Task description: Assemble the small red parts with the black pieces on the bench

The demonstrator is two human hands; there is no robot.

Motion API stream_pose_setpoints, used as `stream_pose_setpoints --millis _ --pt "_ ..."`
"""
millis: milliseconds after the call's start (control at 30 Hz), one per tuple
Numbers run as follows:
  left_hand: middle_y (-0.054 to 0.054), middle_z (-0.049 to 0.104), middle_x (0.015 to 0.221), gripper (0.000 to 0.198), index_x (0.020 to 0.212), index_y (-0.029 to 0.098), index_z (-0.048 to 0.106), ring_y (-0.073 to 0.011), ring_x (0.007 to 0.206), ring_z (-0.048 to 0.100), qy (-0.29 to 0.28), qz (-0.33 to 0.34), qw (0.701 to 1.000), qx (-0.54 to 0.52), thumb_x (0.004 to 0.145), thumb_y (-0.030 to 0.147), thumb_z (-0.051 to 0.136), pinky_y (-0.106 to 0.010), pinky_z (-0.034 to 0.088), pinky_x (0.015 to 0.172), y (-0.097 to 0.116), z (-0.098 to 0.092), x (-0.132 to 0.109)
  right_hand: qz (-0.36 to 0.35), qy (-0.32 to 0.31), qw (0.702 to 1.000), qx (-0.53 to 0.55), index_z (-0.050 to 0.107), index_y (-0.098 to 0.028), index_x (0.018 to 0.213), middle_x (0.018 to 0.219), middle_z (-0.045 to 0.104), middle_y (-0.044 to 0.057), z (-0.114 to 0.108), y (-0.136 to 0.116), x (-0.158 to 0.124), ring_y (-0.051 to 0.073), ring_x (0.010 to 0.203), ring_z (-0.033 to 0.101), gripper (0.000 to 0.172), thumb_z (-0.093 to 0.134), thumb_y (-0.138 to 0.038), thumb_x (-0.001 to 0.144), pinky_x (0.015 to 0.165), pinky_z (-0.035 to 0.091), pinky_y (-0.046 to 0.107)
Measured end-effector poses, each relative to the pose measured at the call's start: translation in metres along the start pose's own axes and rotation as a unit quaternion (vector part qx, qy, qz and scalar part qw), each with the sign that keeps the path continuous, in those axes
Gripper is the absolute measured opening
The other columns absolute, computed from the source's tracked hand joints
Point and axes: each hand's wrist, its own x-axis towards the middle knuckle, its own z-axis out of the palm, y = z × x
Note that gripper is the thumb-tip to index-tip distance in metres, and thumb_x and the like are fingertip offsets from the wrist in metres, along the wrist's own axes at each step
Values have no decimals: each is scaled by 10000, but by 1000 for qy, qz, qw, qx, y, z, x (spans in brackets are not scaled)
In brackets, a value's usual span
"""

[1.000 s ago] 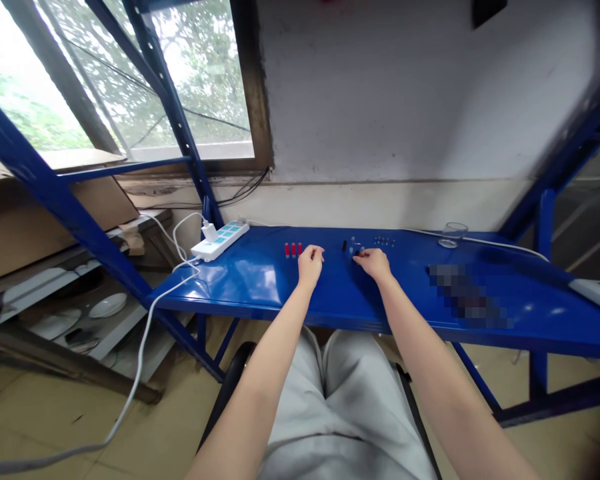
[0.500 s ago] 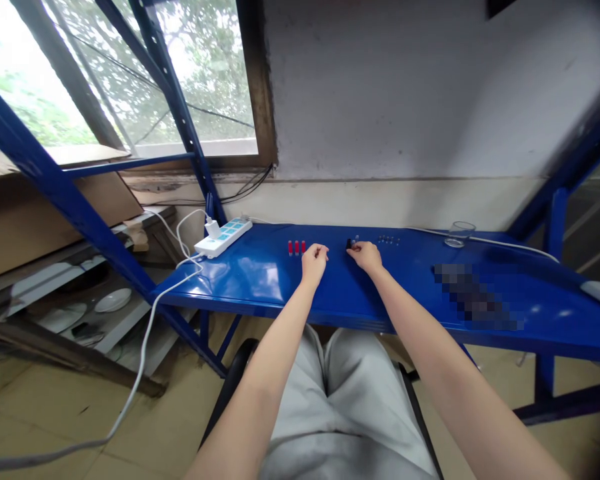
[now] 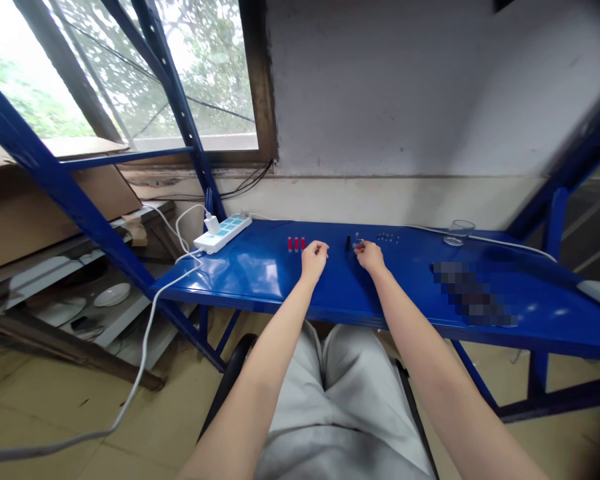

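My left hand [image 3: 314, 257] rests on the blue metal table [image 3: 260, 280] with its fingers curled, just right of three small red upright pieces [image 3: 296, 244]. My right hand [image 3: 369, 255] lies a little farther right, fingertips pinched near a small black piece [image 3: 349, 243] and some tiny pale parts; what they hold is too small to name. A row of several small dark bits [image 3: 388, 237] lies beyond the right hand.
A white power strip [image 3: 223, 233] with its cable sits at the table's back left. A clear glass dish [image 3: 459, 232] and a white cable [image 3: 505, 243] lie at the back right. Blue rack posts frame both sides; shelves with plates stand at left.
My right hand has drawn slightly left and toward the black piece, then settled beside it. My left hand has stayed in place. The view has shifted a little.
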Motion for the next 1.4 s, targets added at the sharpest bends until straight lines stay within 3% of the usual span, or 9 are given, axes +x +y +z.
stream_pose_setpoints --millis 267,500,600,733,833,933,1167,1267,1400 --pt "2 560 613 187 719 154 582 -95 582 502 -98 45 988 111 789 289 473 -209 371 572 -3 4 -6 28 12 999 -32 689 -200 833 868 680 101 -7 -4 -6 246 878 623 200 562 -339 764 688 449 297" --pt "-22 612 686 225 727 179 583 -134 632 542 -163 128 925 319 828 289 414 -229 367 565 9 4 -18 22 2 997 -73 702 -219 868 888 683 90 -6 -4 -6 249 901 620 234 545 -362 768 713 444 314" --pt "-46 635 793 216 790 186 579 -163 737 579 -153 131 898 391 844 274 390 -245 401 622 14 4 -21 24 -8 996 -86 695 -216 904 919 680 92 -8 -7 -9 248 930 611 252 538 -364 774 746 434 325" --pt "-83 623 939 252 1025 183 534 -197 859 594 -80 70 884 455 864 248 351 -282 443 702 20 0 -21 32 -20 994 -104 670 -192 959 950 670 109 -13 -12 -17 258 962 595 284 522 -363 787 807 404 368" --pt "-116 581 1056 385 1231 182 404 -221 939 586 -40 36 874 482 851 226 370 -300 459 734 22 -5 -19 29 -1 993 -113 660 -180 944 910 672 119 -18 -15 -28 266 931 600 291 480 -365 812 824 381 403" --pt "-149 545 1114 514 1341 172 268 -234 953 589 -41 13 860 509 845 235 382 -313 465 753 21 -12 -16 6 29 994 -101 661 -190 894 838 676 104 -20 -18 -39 248 875 611 293 421 -350 842 804 380 387" --pt "-195 557 1097 625 1410 116 112 -253 929 607 -59 -20 827 559 861 267 369 -323 467 767 15 -22 -2 -141 55 988 -12 647 -200 827 778 667 69 -16 -21 -49 189 711 605 300 381 -336 854 599 379 257" --pt "-203 581 1047 625 1414 101 108 -262 919 611 -48 -25 832 553 871 282 360 -326 464 775 11 -22 2 -196 25 980 14 649 -200 830 788 667 61 -16 -22 -50 176 703 599 304 382 -345 856 605 385 246" --pt "-221 591 1000 609 1410 74 138 -280 903 618 -37 -18 843 537 878 286 343 -342 464 770 6 -21 6 -210 -1 978 18 651 -201 844 789 670 61 -16 -23 -52 179 717 600 313 378 -356 858 628 393 245"
